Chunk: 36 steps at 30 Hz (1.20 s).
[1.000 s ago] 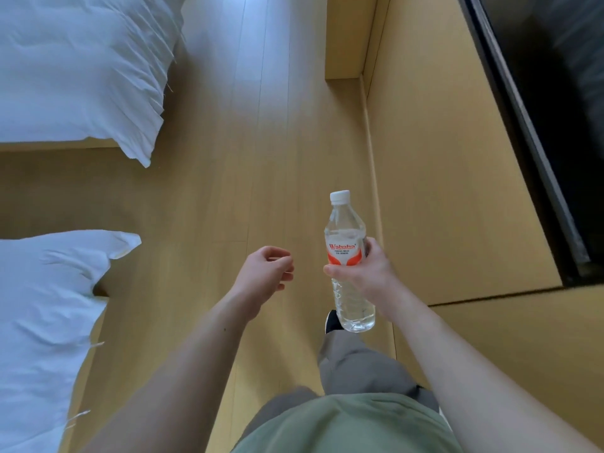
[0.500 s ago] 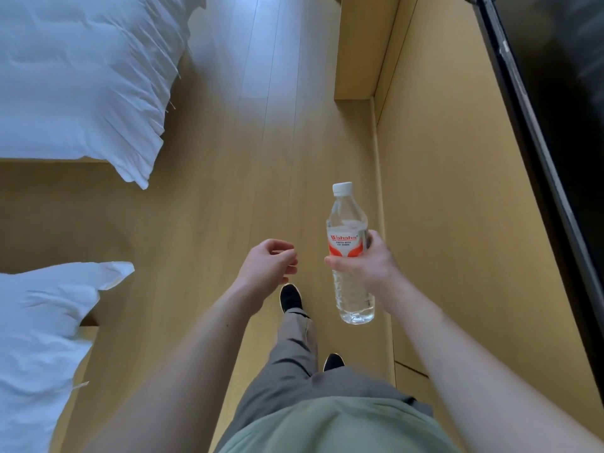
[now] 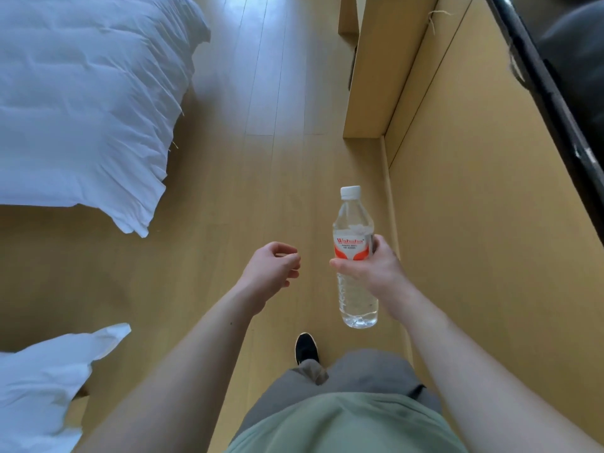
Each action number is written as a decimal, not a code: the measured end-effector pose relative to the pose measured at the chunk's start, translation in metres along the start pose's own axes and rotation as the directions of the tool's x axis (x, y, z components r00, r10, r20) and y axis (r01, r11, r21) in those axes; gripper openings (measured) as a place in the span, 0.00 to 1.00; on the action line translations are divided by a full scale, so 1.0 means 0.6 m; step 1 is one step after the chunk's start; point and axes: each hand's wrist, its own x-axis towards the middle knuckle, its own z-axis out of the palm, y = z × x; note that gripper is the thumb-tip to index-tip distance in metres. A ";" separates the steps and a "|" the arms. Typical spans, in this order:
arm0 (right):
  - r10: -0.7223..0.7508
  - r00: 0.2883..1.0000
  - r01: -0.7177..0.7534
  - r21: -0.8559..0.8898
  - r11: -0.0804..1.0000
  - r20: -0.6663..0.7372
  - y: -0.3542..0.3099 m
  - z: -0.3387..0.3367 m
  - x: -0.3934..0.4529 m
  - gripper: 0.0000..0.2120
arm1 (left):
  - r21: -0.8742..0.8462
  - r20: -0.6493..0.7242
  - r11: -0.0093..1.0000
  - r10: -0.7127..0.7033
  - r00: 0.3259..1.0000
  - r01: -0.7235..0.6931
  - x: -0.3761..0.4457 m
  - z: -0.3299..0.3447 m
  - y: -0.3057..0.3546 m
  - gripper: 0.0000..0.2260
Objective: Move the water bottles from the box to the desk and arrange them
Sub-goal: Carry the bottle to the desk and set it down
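I have one water bottle (image 3: 354, 253) in my right hand (image 3: 376, 273), a little right of the middle of the frame. The fingers wrap the red and white label, so the grip sits about halfway up. The bottle stands upright with its white cap (image 3: 350, 192) on top, and it looks full of clear water. My left hand (image 3: 273, 271) is just to the left of it, loosely curled and holding nothing.

Below me is the wooden floor (image 3: 261, 125), with one black shoe (image 3: 306, 348) at the bottom middle. White bedding (image 3: 81, 103) fills the upper left, and more bedding (image 3: 42, 380) sits at the lower left. A tall wooden panel (image 3: 474, 207) runs down the right side. I cannot see the box or the tabletop here, so I think this is the carrying part.

To do it well, I would keep the bottle straight up and hold it firm but not squeeze hard, since thin plastic bends. I would keep it clear of the panel on the right. The free hand can help steady the bottle when I set it down. I would place it flat on its base and let go slowly.
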 end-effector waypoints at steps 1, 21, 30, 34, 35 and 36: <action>-0.002 1.000 0.002 0.001 1.000 -0.003 -0.016 0.006 0.016 0.28 | 0.001 0.002 1.000 0.004 1.000 -0.004 0.016 -0.010 0.015 0.04; 0.056 0.998 -0.056 0.022 0.998 -0.001 -0.250 -0.012 0.436 0.31 | 0.046 0.012 0.997 -0.060 0.998 0.059 0.408 -0.043 0.304 0.06; 0.033 0.999 -0.033 0.004 0.999 0.011 -0.377 -0.048 0.629 0.33 | 0.002 0.008 0.998 -0.063 0.998 0.063 0.575 -0.032 0.459 0.05; 0.043 0.999 -0.043 0.007 0.999 0.029 -0.423 -0.038 0.695 0.33 | 0.020 0.003 0.997 -0.072 0.997 0.072 0.632 -0.049 0.502 0.06; 0.044 0.998 -0.045 0.007 0.999 0.033 -0.435 -0.034 0.713 0.33 | 0.020 0.001 0.997 -0.074 0.997 0.074 0.650 -0.056 0.514 0.06; 0.044 0.998 -0.044 0.005 0.999 0.035 -0.446 -0.030 0.732 0.33 | 0.021 0.001 0.997 -0.075 0.997 0.075 0.670 -0.063 0.526 0.06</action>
